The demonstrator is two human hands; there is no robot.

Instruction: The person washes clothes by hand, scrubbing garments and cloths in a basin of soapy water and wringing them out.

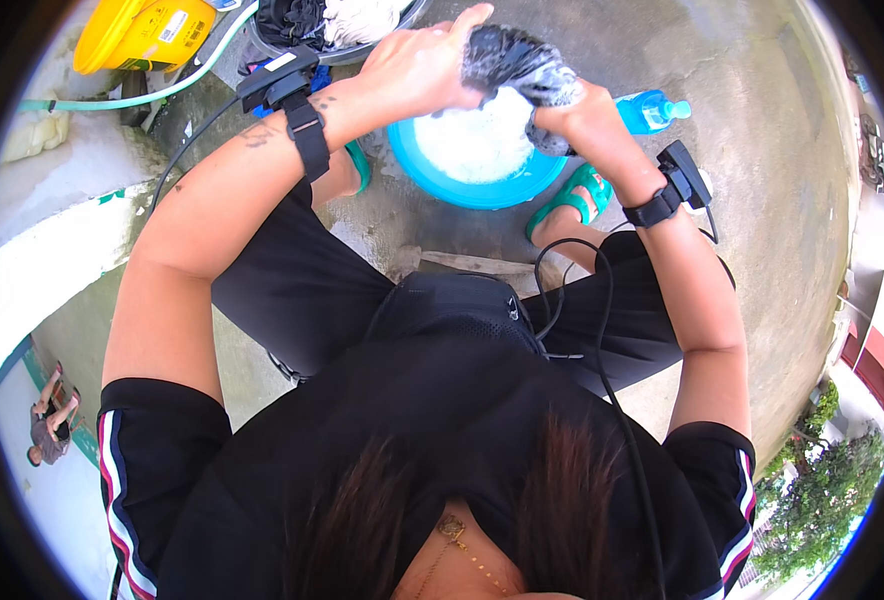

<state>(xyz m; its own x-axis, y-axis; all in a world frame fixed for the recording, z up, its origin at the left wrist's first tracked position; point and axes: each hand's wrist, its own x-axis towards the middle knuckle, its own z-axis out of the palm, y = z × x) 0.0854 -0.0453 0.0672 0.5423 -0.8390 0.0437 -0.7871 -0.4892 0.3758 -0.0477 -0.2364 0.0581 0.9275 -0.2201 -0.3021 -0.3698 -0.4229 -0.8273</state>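
Head view: both hands wring a dark, soapy cloth [518, 66] above a blue basin [472, 175] of white suds on the concrete floor [762, 150]. The left hand [424, 66] and right hand [574, 112] have fingers closed tight around the cloth. A blue bottle [650, 110] lies just beside the basin; a yellow container [142, 32] stands well apart.

Both hands, the left hand [417, 65] and right hand [577, 110], grip a wet garment [517, 65] above a basin [472, 160] of suds on the concrete floor [762, 130]. A bottle [652, 108] lies right of the basin, a canister [142, 30] and hose [162, 92] far left.
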